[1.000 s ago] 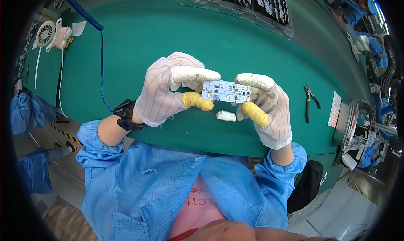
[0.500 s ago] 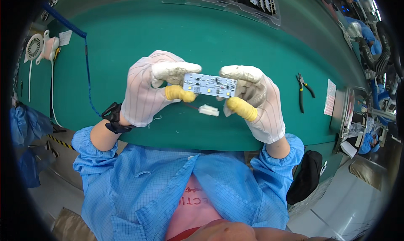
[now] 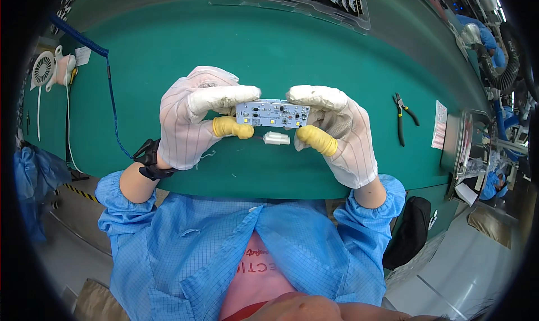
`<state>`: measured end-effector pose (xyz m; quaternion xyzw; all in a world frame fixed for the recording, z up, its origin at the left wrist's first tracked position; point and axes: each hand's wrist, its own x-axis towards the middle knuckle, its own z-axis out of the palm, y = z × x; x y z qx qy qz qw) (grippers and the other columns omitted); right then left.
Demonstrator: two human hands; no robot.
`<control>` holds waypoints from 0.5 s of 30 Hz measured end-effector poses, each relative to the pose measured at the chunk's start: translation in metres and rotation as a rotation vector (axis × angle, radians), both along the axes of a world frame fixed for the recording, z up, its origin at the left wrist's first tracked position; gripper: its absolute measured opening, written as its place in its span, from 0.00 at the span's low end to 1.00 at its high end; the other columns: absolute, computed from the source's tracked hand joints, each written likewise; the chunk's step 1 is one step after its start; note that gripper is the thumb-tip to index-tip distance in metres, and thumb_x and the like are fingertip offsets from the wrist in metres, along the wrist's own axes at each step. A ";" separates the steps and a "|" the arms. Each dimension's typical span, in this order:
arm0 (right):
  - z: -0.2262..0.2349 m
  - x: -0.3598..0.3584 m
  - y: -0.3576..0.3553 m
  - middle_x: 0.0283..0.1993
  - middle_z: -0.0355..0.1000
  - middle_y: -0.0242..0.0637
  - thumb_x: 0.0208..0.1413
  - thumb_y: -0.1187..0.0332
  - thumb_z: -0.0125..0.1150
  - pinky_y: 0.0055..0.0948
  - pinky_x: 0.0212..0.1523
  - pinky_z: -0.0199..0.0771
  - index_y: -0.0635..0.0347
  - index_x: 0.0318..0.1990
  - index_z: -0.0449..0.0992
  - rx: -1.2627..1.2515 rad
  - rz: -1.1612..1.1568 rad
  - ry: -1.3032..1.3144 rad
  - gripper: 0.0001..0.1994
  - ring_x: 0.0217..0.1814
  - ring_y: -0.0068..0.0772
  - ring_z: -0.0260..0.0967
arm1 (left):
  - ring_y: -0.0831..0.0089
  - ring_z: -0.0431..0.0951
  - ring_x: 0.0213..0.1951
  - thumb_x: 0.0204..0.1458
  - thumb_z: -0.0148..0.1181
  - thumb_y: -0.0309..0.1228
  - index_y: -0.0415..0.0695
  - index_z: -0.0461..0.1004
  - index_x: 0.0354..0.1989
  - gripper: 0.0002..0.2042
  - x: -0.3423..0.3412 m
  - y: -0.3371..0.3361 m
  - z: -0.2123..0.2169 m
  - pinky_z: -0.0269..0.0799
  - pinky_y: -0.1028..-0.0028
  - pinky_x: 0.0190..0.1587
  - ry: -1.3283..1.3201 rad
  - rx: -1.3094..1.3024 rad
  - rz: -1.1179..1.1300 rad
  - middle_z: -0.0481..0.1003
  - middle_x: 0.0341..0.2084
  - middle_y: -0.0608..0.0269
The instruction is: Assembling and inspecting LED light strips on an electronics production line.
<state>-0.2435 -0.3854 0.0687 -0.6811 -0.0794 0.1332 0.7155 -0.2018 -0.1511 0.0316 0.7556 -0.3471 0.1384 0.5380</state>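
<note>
1. My left hand point(image 3: 193, 116) pinches one short end of the small white circuit board point(image 3: 273, 113), my right hand point(image 3: 337, 130) the other, so its component face stays uncovered and turned up toward me.
2. I grip only the edges, yellow-capped thumbs below and fingers on top.
3. The board hangs above the green worktop point(image 3: 168, 46), its white connector point(image 3: 277, 138) dangling just beneath.
4. Pliers point(image 3: 402, 116) lie well apart on my right.
</note>
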 end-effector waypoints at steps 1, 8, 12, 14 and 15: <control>-0.002 0.000 -0.001 0.36 0.73 0.40 0.48 0.65 0.69 0.21 0.31 0.72 0.68 0.52 0.69 0.002 0.003 0.000 0.26 0.29 0.25 0.71 | 0.71 0.76 0.34 0.31 0.71 0.39 0.45 0.80 0.40 0.23 0.000 0.002 0.000 0.72 0.75 0.34 0.000 0.002 0.003 0.75 0.29 0.64; -0.004 0.000 0.001 0.36 0.74 0.42 0.49 0.65 0.68 0.21 0.30 0.73 0.69 0.53 0.68 0.024 0.002 0.020 0.26 0.29 0.25 0.70 | 0.68 0.74 0.39 0.37 0.72 0.39 0.39 0.77 0.42 0.23 -0.004 0.008 0.006 0.71 0.73 0.40 0.099 0.091 -0.049 0.75 0.34 0.61; -0.003 0.001 0.001 0.36 0.74 0.43 0.49 0.64 0.68 0.21 0.30 0.73 0.70 0.54 0.66 0.092 0.030 0.089 0.28 0.29 0.24 0.70 | 0.69 0.74 0.39 0.36 0.73 0.38 0.39 0.77 0.41 0.24 -0.003 0.009 0.004 0.71 0.75 0.39 0.215 0.041 -0.087 0.75 0.35 0.60; -0.004 0.000 0.001 0.35 0.74 0.43 0.49 0.63 0.68 0.20 0.30 0.72 0.70 0.54 0.66 0.065 0.025 0.075 0.28 0.28 0.24 0.70 | 0.69 0.75 0.39 0.36 0.73 0.38 0.39 0.77 0.42 0.24 -0.001 0.008 0.003 0.71 0.75 0.38 0.180 0.067 -0.080 0.75 0.34 0.59; -0.003 0.000 0.001 0.34 0.73 0.42 0.49 0.62 0.69 0.20 0.30 0.72 0.70 0.53 0.66 0.040 0.019 0.059 0.28 0.28 0.24 0.70 | 0.69 0.75 0.38 0.37 0.73 0.39 0.39 0.77 0.42 0.24 -0.002 0.007 0.004 0.71 0.75 0.38 0.141 0.095 -0.074 0.75 0.34 0.59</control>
